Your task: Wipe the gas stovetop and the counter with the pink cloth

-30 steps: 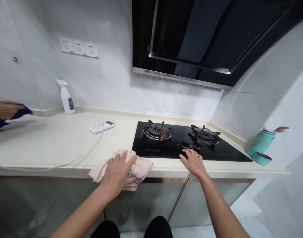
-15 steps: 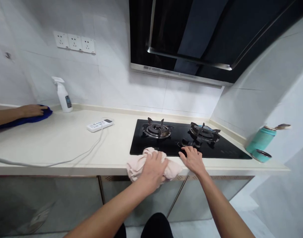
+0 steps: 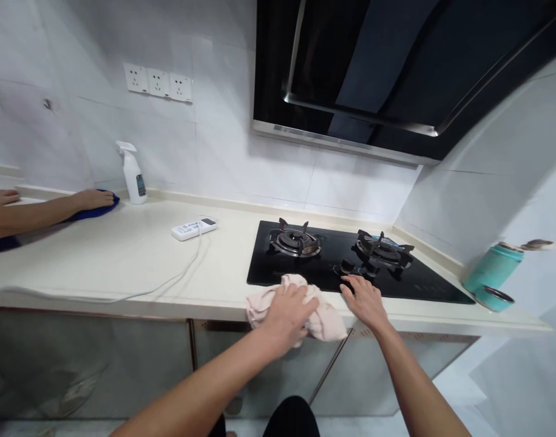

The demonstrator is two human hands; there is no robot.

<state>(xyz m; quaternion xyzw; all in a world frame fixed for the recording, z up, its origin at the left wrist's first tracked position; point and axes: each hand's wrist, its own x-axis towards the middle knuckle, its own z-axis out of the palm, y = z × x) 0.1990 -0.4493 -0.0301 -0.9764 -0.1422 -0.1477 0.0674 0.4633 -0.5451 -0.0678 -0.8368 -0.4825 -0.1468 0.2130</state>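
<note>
My left hand (image 3: 286,312) presses down on a crumpled pale pink cloth (image 3: 321,318) at the front edge of the cream countertop (image 3: 123,255), its fingers curled over the fabric. The cloth overlaps the front left corner of the black glass gas hob (image 3: 342,267). My right hand (image 3: 366,299) lies flat with fingers spread on the hob's front edge, just below the two control knobs (image 3: 348,267), and holds nothing.
Another person's hand (image 3: 92,198) rests on a blue cloth (image 3: 107,203) at the far left. A white spray bottle (image 3: 133,173) stands by the wall. A white remote (image 3: 193,228) with a cable lies mid-counter. A teal canister (image 3: 491,270) sits right. The range hood (image 3: 396,73) hangs overhead.
My left hand slid the pink cloth rightward along the counter edge to the hob's front corner. The other person's hand with the blue cloth moved right toward the spray bottle. My right hand stayed put.
</note>
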